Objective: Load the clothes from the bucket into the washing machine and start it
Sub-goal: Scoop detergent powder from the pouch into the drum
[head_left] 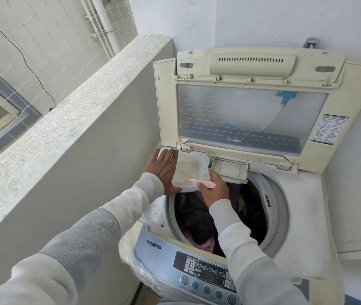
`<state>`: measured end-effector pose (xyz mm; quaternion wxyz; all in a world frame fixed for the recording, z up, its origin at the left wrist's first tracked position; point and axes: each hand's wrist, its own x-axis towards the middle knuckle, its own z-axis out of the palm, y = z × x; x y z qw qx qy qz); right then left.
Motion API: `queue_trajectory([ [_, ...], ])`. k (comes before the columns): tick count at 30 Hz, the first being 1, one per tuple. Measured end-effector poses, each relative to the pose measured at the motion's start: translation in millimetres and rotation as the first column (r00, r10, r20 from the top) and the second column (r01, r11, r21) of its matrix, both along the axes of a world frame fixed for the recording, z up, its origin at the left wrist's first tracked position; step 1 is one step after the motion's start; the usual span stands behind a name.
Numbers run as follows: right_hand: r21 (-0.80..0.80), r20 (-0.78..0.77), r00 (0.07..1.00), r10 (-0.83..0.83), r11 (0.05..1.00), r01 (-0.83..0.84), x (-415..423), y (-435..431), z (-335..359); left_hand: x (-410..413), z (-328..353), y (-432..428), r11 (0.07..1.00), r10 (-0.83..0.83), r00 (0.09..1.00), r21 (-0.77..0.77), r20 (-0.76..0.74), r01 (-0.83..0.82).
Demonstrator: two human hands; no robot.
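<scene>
The top-loading washing machine (302,208) stands with its lid (250,111) raised against the wall. Dark and pink clothes (197,223) lie inside the drum. My left hand (164,166) holds a white detergent pouch (190,170) from its left side at the back-left rim of the tub, with the fingers nearly straight along it. My right hand (216,188) grips a pale pink scoop (206,183) at the pouch's lower right edge, above the drum. The bucket is not in view.
A small open detergent drawer (230,168) juts out at the back rim. The control panel (206,274) with round buttons faces me at the front. A speckled parapet wall (65,119) runs close on the left. A plastic bag (135,260) hangs at the machine's front-left corner.
</scene>
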<state>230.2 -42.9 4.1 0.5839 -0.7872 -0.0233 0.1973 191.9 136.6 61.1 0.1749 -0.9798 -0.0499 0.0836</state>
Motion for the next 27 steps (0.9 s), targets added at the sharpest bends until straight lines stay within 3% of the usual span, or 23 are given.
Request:
queue_trajectory([
  [5, -0.009, -0.004, 1.0, 0.012, 1.0, -0.012, 4, 2, 4, -7, 0, 3, 1.0, 0.016, 0.999, -0.017, 0.034, -0.015],
  [12, -0.271, 0.08, 0.997, -0.002, 0.962, 0.024, 14, -15, 2, -11, 0, 0, 1.0, -0.001, 0.996, -0.023, 0.093, 0.003],
  [20, -0.132, 0.176, 0.984, -0.015, 0.991, 0.039, 8, 6, 20, -12, -1, 3, 0.999, -0.008, 0.996, -0.045, 0.093, 0.012],
  [27, -0.154, 0.185, 0.982, 0.037, 0.988, -0.009, 6, 5, 22, -12, -4, 4, 0.997, 0.002, 0.993, -0.072, 0.122, 0.007],
])
